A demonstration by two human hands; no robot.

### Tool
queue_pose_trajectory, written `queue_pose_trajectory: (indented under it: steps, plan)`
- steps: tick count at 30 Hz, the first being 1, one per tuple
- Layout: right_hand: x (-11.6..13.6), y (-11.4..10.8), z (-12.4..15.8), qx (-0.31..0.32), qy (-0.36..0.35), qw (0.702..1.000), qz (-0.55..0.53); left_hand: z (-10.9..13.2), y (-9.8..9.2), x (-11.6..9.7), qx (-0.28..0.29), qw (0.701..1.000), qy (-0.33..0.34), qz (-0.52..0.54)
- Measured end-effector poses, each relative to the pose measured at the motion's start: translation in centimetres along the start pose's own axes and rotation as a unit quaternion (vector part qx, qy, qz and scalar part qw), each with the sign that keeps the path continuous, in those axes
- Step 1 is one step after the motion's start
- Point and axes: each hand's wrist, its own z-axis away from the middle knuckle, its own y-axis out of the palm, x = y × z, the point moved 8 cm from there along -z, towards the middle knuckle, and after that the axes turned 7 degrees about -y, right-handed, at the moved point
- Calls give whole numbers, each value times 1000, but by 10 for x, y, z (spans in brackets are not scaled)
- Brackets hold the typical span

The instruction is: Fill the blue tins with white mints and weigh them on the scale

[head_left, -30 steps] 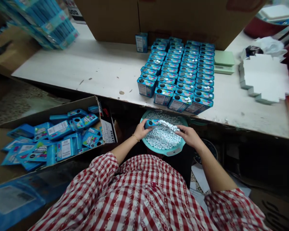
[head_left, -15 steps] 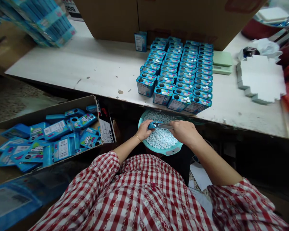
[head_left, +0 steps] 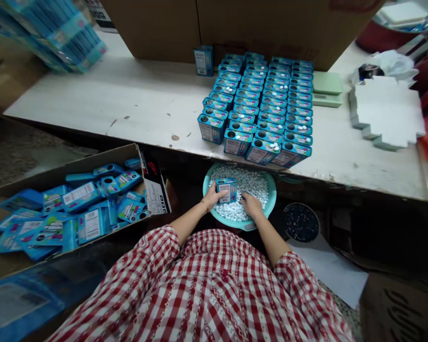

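Observation:
My left hand (head_left: 211, 197) grips a small blue candy box (head_left: 226, 190), its printed side facing up, over a turquoise basin (head_left: 272, 190). Small white candies (head_left: 258, 183) fill the basin. My right hand (head_left: 251, 206) is closed, fingers pointing down at the candies on the basin's right side. A dark bit of the metal scoop shows at its fingertips; the rest is hidden, apparently among the candies. On the table beyond stand rows of blue candy boxes (head_left: 260, 107) with round holes in their tops, some with white candies lying on them.
A carton (head_left: 156, 183) of loose blue boxes is at my left. On the white table (head_left: 128, 104) are a big cardboard box (head_left: 235, 28), a green scale (head_left: 327, 88) and stacked white card cut-outs (head_left: 388, 111). A dark round container (head_left: 301, 222) sits right of the basin.
My right hand has drawn back from the box's opening and gone down to the candies with the scoop. My left hand has turned the box so its printed side shows.

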Motion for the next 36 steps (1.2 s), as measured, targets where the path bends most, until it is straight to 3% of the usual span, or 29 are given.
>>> queue_pose_trajectory:
  steps: [3, 7, 10, 13, 16, 19, 23, 28, 33, 36]
  plan:
    - [-6, 4, -8, -33, -15, 993, -112, 6, -2, -10, 7, 1000, 19, 0]
    - [-27, -11, 1, -54, -47, 984, -164, 21, -29, -42, -14, 991, 107, -84]
    - [-33, -39, 14, -71, -82, 977, -183, 29, -43, -61, -53, 968, 167, -181]
    - [-21, -78, 28, -90, -123, 970, -188, 32, -35, -68, -63, 942, 199, -263]
    - [6, -112, 37, -72, -144, 976, -144, 30, -14, -67, -58, 915, 218, -333]
    - [37, -133, 42, -33, -137, 990, -32, 29, 2, -66, -53, 892, 240, -380]
    - [68, -146, 44, 6, -100, 987, 129, 31, 11, -67, -36, 869, 263, -417]
    - [97, -149, 46, 28, -91, 969, 226, 31, 11, -67, -29, 858, 266, -438]
    - [105, -156, 54, 28, -91, 964, 250, 29, 9, -65, -31, 874, 258, -411]
    - [77, -158, 62, 11, -72, 971, 227, 27, 1, -64, -42, 899, 233, -368]
